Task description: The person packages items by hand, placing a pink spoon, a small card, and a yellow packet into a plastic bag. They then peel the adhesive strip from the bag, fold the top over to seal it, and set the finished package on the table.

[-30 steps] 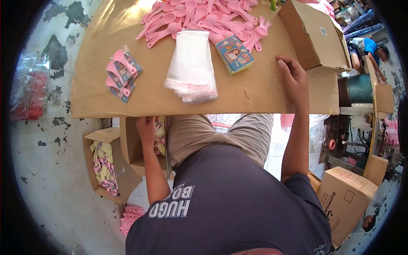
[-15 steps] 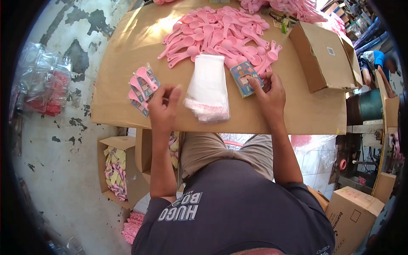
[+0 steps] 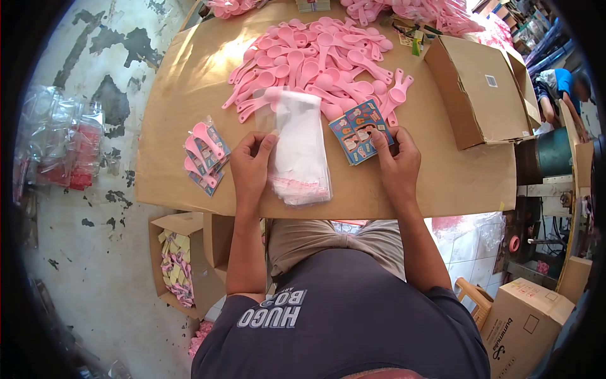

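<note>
My left hand [image 3: 252,163] is closed at the left edge of a stack of clear plastic bags [image 3: 302,145], with thumb and forefinger pinching the side of a bag there. In my right hand [image 3: 399,156] is a small stack of blue printed cards [image 3: 358,131], the thumb pressed on its face. Just beyond the bags and cards lies a large heap of pink plastic spoons [image 3: 309,60]. Several packed spoons with cards in clear bags [image 3: 205,155] lie on the table left of my left hand.
An open cardboard box [image 3: 476,88] stands on the table's right side. Bagged pink items [image 3: 435,14] and a pair of pliers lie at the back. Below the table's left edge is a carton of wrapped pieces [image 3: 175,265]. Another person [image 3: 562,95] is at the far right.
My left hand has moved right from beside the packed spoons and taken hold of a bag's edge. The cards in my right hand are now tilted and slightly fanned.
</note>
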The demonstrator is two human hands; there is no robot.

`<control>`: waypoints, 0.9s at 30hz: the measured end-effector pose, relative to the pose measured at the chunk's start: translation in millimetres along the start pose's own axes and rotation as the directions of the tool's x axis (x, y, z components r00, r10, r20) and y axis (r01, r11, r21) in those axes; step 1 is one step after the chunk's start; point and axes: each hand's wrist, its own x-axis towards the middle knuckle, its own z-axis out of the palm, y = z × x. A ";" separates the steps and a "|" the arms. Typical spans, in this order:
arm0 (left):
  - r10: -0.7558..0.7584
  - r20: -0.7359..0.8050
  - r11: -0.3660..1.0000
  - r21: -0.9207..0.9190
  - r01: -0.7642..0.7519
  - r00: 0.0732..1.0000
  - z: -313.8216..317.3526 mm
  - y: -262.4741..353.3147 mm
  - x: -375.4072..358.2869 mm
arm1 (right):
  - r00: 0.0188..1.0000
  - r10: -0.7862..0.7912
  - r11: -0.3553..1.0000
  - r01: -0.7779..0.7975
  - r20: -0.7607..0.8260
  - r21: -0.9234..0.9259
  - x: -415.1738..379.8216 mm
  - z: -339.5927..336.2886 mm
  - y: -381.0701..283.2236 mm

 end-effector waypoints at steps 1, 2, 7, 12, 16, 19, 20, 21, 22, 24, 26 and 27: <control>0.002 -0.006 1.000 0.004 -0.002 1.000 0.6 -1.9 -0.1 | 1.000 -0.011 0.999 0.011 -0.005 -0.037 -0.1 -0.6 -1.5; 0.073 -0.058 0.997 0.041 -0.070 0.996 1.8 -5.3 -0.1 | 1.000 -0.022 0.997 0.021 -0.013 -0.074 0.2 -0.7 -2.2; 0.169 -0.210 0.986 0.026 -0.167 0.963 -3.2 -14.7 4.0 | 0.997 -0.064 0.996 0.061 -0.049 -0.065 1.0 0.4 4.2; 0.077 -0.334 0.953 -0.253 -0.168 0.939 -7.9 -16.2 3.2 | 0.995 -0.075 0.997 0.073 -0.069 -0.033 0.0 -0.5 1.8; 0.059 -0.354 0.871 -0.439 -0.221 0.933 -19.7 -5.9 7.5 | 0.974 -0.096 0.944 0.155 -0.207 0.292 -1.3 -6.6 12.1; 0.016 -0.268 0.774 -0.606 -0.181 0.963 -18.1 38.7 -14.7 | 0.949 -0.159 0.870 0.264 -0.271 0.417 -8.0 -15.7 6.5; 0.019 -0.275 0.771 -0.608 -0.189 0.961 -15.4 49.0 -21.6 | 0.955 -0.157 0.857 0.259 -0.254 0.445 -13.1 -16.7 -1.6; 0.043 -0.212 0.731 -0.659 -0.176 0.976 -11.8 56.7 -29.6 | 0.961 -0.156 0.844 0.251 -0.230 0.474 -18.7 -16.9 -8.1; 0.070 -0.151 0.690 -0.707 -0.157 0.986 -7.7 59.2 -37.4 | 0.962 -0.165 0.843 0.252 -0.219 0.475 -25.6 -16.9 -11.0; 0.076 -0.113 0.696 -0.705 -0.134 0.991 3.7 53.0 -48.2 | 0.991 -0.118 0.883 0.079 0.056 0.463 -43.9 -19.4 -14.0; 0.078 -0.057 0.685 -0.722 -0.095 0.995 21.0 52.7 -57.2 | 0.987 -0.079 0.892 0.008 0.138 0.451 -67.2 -16.8 -20.1; 0.082 -0.040 0.685 -0.723 -0.086 0.996 27.2 52.8 -60.1 | 0.973 -0.041 0.897 -0.064 0.228 0.436 -74.3 -15.1 -22.9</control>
